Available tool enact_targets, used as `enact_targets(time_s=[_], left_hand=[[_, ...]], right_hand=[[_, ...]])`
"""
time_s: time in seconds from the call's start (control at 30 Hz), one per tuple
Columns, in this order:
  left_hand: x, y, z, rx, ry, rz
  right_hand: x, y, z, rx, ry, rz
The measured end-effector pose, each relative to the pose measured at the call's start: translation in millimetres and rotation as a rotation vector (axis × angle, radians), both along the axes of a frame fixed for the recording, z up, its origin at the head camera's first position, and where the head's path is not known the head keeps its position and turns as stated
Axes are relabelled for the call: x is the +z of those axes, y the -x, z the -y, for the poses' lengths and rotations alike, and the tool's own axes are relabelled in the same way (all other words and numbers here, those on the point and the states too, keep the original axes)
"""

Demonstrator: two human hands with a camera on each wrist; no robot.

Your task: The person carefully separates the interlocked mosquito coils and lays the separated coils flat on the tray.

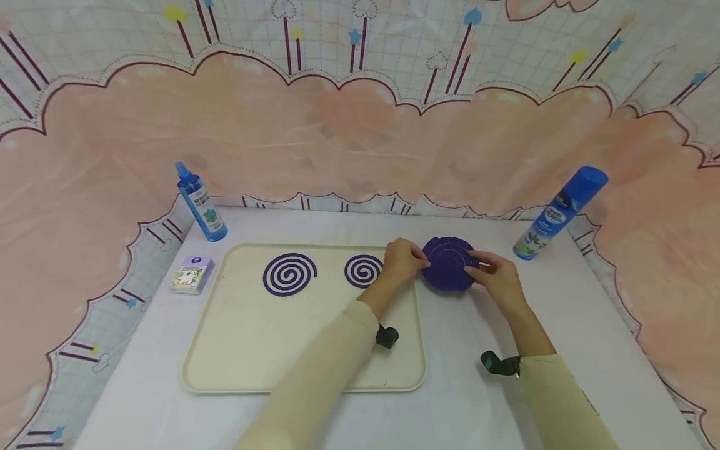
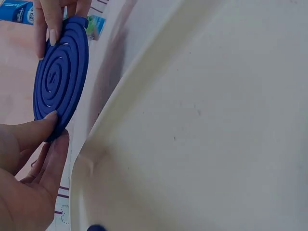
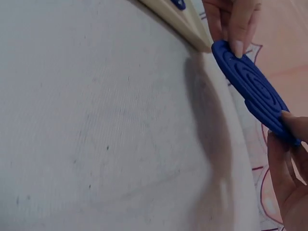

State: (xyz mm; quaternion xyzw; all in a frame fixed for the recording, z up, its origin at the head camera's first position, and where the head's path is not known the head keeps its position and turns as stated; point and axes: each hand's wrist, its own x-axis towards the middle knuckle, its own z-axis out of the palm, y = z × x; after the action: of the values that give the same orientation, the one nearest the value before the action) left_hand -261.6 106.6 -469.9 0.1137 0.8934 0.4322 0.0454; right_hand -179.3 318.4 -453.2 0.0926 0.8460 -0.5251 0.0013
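Observation:
A dark blue double spiral coil (image 1: 448, 262) is held a little above the white table, just right of the cream tray (image 1: 253, 350). My left hand (image 1: 404, 261) pinches its left edge and my right hand (image 1: 495, 275) pinches its right edge. The left wrist view shows the coil (image 2: 60, 77) between thumb and fingers, with the other hand's fingers (image 2: 50, 24) at its far rim. The right wrist view shows the coil (image 3: 252, 89) lifted and tilted over its shadow. Two single coils lie on the tray, a larger one (image 1: 289, 274) and a smaller one (image 1: 363, 270).
A blue spray bottle (image 1: 199, 203) stands at the back left and a blue aerosol can (image 1: 559, 214) at the back right. A small printed box (image 1: 193, 274) lies left of the tray. A pink patterned cloth backdrop surrounds the table.

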Motion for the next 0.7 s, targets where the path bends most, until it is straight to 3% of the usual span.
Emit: enact_targets(time_s=[0.2,0.47,0.7], left_hand=[[6.5,1.8,19.0,0.015,-0.115,0.060],[26.4,0.6,47.2,0.005,-0.222,0.086],[34.2,2.2,70.9,-0.033,-0.312,0.093]], right_hand=[[5.8,2.1,14.3,0.017,0.146,-0.069],[15.4,5.7,30.6,0.052,0.202,-0.183],[25.1,10.0,45.7,0.075,0.244,-0.207]])
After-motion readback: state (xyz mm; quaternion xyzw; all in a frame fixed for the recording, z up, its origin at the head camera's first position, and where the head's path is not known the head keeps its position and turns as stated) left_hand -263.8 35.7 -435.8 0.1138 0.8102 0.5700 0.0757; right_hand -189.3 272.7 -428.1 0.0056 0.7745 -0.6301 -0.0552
